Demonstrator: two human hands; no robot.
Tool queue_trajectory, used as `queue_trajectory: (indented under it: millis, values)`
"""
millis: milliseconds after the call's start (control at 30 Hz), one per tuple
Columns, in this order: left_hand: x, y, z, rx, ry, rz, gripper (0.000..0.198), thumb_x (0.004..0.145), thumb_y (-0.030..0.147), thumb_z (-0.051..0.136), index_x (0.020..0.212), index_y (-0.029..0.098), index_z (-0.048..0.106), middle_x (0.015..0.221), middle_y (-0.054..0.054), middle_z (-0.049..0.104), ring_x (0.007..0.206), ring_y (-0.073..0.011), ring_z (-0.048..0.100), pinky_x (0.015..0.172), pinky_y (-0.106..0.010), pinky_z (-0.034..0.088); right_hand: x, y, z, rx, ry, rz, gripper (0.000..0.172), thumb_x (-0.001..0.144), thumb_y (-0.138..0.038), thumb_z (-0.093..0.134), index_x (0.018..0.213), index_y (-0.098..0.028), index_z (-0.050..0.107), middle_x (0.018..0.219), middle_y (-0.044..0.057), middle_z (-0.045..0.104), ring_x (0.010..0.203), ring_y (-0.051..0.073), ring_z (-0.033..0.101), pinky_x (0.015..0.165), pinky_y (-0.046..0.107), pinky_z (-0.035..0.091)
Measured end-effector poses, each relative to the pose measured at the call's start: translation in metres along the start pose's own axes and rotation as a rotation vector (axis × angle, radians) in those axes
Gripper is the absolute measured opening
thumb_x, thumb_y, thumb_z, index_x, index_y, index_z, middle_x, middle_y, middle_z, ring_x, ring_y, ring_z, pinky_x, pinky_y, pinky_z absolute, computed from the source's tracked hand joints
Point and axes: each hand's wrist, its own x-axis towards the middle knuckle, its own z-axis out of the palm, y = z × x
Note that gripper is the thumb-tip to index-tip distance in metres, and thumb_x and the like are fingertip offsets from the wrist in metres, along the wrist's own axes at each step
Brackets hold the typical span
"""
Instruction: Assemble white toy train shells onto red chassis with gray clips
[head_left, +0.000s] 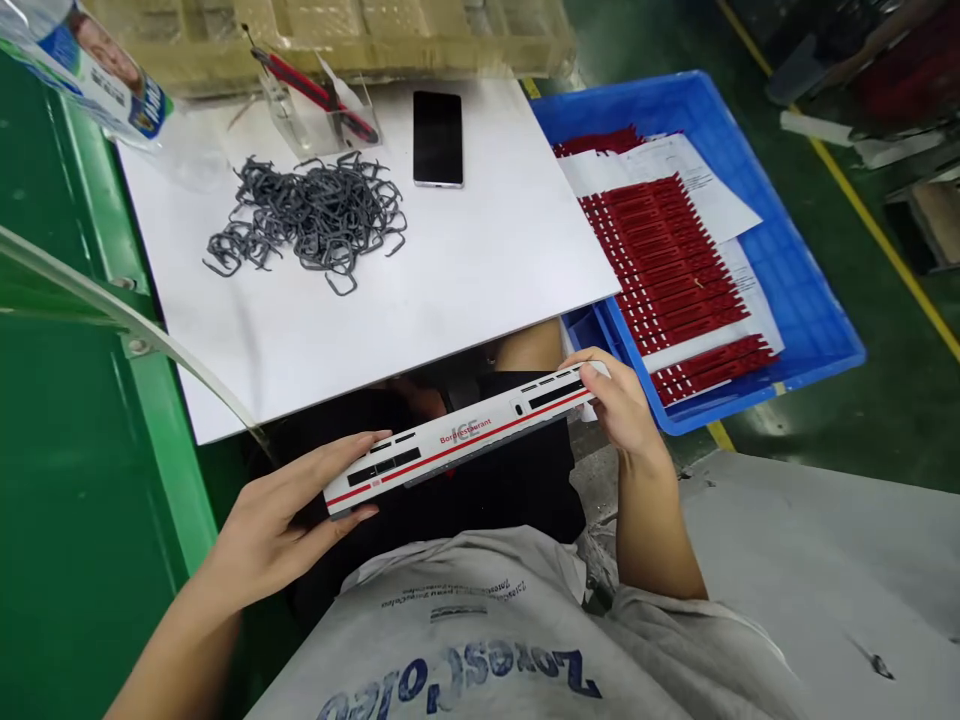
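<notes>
A long white model train car shell [465, 435] with a red stripe, black windows and "ICE" lettering lies across my lap, below the white board's near edge. My left hand [292, 505] grips its left end, thumb on top and fingers under it. My right hand [619, 405] holds the right end, fingers curled round it. The shell is tilted, right end higher.
A white board [480, 260] carries a heap of grey wire clips [315, 215], a black phone [438, 138] and a clear holder with a red-handled tool [322, 95]. A blue bin [810, 300] with rows of red parts and papers stands at the right. A green bench edge [97, 400] runs along the left.
</notes>
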Motion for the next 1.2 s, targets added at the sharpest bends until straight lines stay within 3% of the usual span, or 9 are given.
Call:
queue_trajectory:
  millis: [167, 333, 400, 533, 600, 667, 767, 1000, 1200]
  values:
    - [-0.022, -0.001, 0.003, -0.088, 0.054, 0.016, 0.073, 0.105, 0.025, 0.08, 0.171, 0.038, 0.053, 0.155, -0.004, 0.075, 0.129, -0.0291, 0.082, 0.108, -0.037, 0.071, -0.005, -0.013, 0.007, -0.206, -0.108, -0.106, 0.054, 0.098, -0.078, 0.072, 0.1, -0.024, 0.075, 0.089, 0.001, 0.071, 0.072, 0.018, 0.061, 0.065, 0.031, 0.049]
    - [-0.037, -0.005, 0.001, -0.179, 0.105, -0.007, 0.075, 0.1, 0.02, 0.084, 0.168, 0.04, 0.058, 0.152, -0.003, 0.077, 0.126, -0.03, 0.083, 0.105, -0.039, 0.073, -0.004, -0.024, 0.001, -0.467, -0.229, -0.257, 0.047, 0.111, -0.068, 0.058, 0.113, -0.024, 0.076, 0.103, 0.005, 0.079, 0.093, 0.025, 0.074, 0.086, 0.039, 0.058]
    - [-0.041, -0.006, 0.001, -0.22, 0.118, -0.064, 0.076, 0.096, 0.019, 0.087, 0.164, 0.043, 0.062, 0.149, -0.003, 0.078, 0.124, -0.0325, 0.084, 0.103, -0.043, 0.074, -0.01, -0.035, 0.006, -0.628, -0.242, -0.395, 0.042, 0.113, -0.061, 0.058, 0.127, -0.025, 0.074, 0.122, 0.01, 0.081, 0.113, 0.032, 0.077, 0.101, 0.048, 0.059]
    - [-0.041, -0.004, 0.002, -0.274, 0.13, -0.121, 0.079, 0.091, 0.017, 0.092, 0.16, 0.044, 0.066, 0.146, -0.005, 0.08, 0.124, -0.0336, 0.084, 0.104, -0.044, 0.073, -0.028, -0.062, 0.034, -0.949, -0.309, -0.745, 0.07, 0.104, -0.069, 0.07, 0.159, -0.026, 0.06, 0.161, 0.019, 0.066, 0.146, 0.046, 0.063, 0.123, 0.07, 0.047]
    - [-0.041, -0.004, 0.002, -0.32, 0.132, -0.11, 0.08, 0.089, 0.016, 0.094, 0.159, 0.043, 0.068, 0.144, -0.006, 0.08, 0.123, -0.0332, 0.084, 0.104, -0.043, 0.073, -0.033, -0.068, 0.051, -1.082, -0.434, -0.848, 0.08, 0.101, -0.073, 0.071, 0.16, -0.02, 0.059, 0.156, 0.022, 0.069, 0.139, 0.046, 0.067, 0.118, 0.067, 0.052]
    - [-0.041, -0.004, 0.0, -0.372, 0.124, -0.111, 0.079, 0.088, 0.016, 0.095, 0.157, 0.043, 0.069, 0.144, -0.006, 0.08, 0.123, -0.0335, 0.084, 0.104, -0.044, 0.072, -0.033, -0.068, 0.064, -1.214, -0.526, -0.904, 0.079, 0.103, -0.071, 0.07, 0.154, -0.011, 0.063, 0.137, 0.024, 0.078, 0.119, 0.041, 0.074, 0.102, 0.057, 0.058]
    - [-0.046, -0.006, -0.008, -0.407, 0.038, -0.119, 0.079, 0.088, 0.023, 0.096, 0.158, 0.044, 0.068, 0.146, -0.006, 0.077, 0.123, -0.0361, 0.084, 0.1, -0.045, 0.074, -0.029, -0.061, 0.074, -1.323, -0.603, -0.925, 0.075, 0.106, -0.069, 0.066, 0.147, -0.007, 0.067, 0.114, 0.019, 0.081, 0.095, 0.033, 0.072, 0.082, 0.047, 0.055]
    - [-0.06, -0.008, -0.022, -0.349, 0.016, -0.09, 0.078, 0.092, 0.013, 0.083, 0.162, 0.043, 0.064, 0.149, -0.003, 0.074, 0.117, -0.0372, 0.086, 0.076, -0.039, 0.08, -0.033, -0.057, 0.081, -1.329, -0.559, -1.021, 0.068, 0.117, -0.061, 0.051, 0.153, -0.004, 0.062, 0.116, 0.02, 0.08, 0.092, 0.03, 0.067, 0.076, 0.044, 0.046]
    - [-0.053, -0.002, -0.017, -0.235, 0.104, -0.099, 0.074, 0.091, 0.018, 0.086, 0.159, 0.042, 0.068, 0.142, -0.002, 0.08, 0.111, -0.0331, 0.088, 0.089, -0.042, 0.079, -0.036, -0.055, 0.086, -1.341, -0.547, -0.994, 0.062, 0.115, -0.068, 0.049, 0.139, -0.015, 0.069, 0.103, 0.013, 0.077, 0.085, 0.028, 0.062, 0.072, 0.043, 0.042]
